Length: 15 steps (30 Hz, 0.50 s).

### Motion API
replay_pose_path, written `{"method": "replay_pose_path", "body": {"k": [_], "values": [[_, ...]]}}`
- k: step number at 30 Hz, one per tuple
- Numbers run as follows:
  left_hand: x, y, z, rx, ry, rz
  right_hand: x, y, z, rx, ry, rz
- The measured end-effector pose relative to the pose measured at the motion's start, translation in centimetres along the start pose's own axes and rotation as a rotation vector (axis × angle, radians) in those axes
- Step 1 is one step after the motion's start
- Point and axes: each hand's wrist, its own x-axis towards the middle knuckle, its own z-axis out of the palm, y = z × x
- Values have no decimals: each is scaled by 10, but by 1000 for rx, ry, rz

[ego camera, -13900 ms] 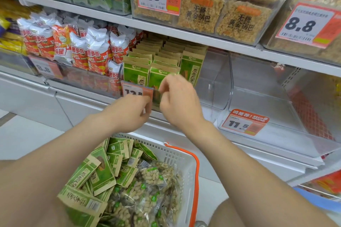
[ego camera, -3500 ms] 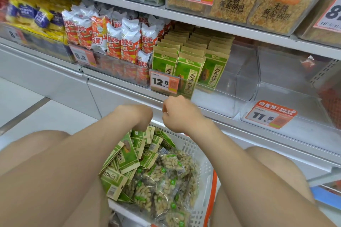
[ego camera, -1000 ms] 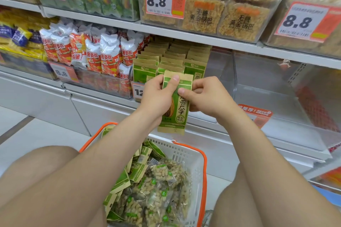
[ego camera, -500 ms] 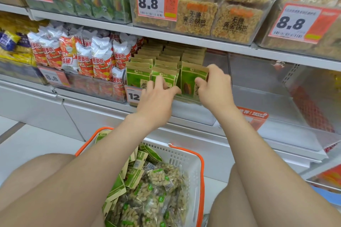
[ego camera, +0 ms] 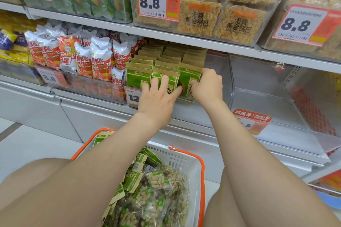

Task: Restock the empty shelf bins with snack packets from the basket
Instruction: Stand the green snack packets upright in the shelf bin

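**Right hand (ego camera: 208, 86) pinches the front packet (ego camera: 188, 77); left hand (ego camera: 158, 97) presses flat**

Curled round the right edge of the packet, the right hand has its thumb on the green face and its fingers wrapped behind. That packet stands upright at the front of the right-hand row in the bin (ego camera: 219, 64), a clear box on the middle shelf.

The left hand is spread, with straight fingers laid against the face of the middle packet (ego camera: 166, 77), just left of the pinched one. A left packet (ego camera: 138, 79) stands free beside it. Behind these three, rows (ego camera: 166, 55) of the same packets run far back under the shelf (ego camera: 184, 41) above. The left wrist covers part of a price tag (ego camera: 132, 97) on the bin's front.

Just right of the bin is a second bin (ego camera: 267, 101), also clear, with an orange tag (ego camera: 251, 120) on its near edge. To the left, red bags (ego camera: 97, 61) fill the neighbouring box.

Near the person, under both forearms, sits the basket (ego camera: 186, 160), white with an orange handle (ego camera: 203, 171). It holds loose green packets (ego camera: 132, 177) on its left side and clear nut packets (ego camera: 158, 180) heaped on its right.

On the upper shelf, crisp packs (ego camera: 199, 18) stand behind an 8.8 tag (ego camera: 156, 2).
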Motion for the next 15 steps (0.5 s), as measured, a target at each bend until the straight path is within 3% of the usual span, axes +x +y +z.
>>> {"method": "replay_pose_path", "body": {"k": [9, 12, 15], "values": [[10, 12, -1, 29, 70, -121, -1, 5, -3, -34, -119, 25], [10, 14, 0, 5, 55, -86, -8, 6, -12, -97, -191, 29], [6, 7, 1, -61, 45, -49, -18, 5, -19, -192, -138, -25]]}}
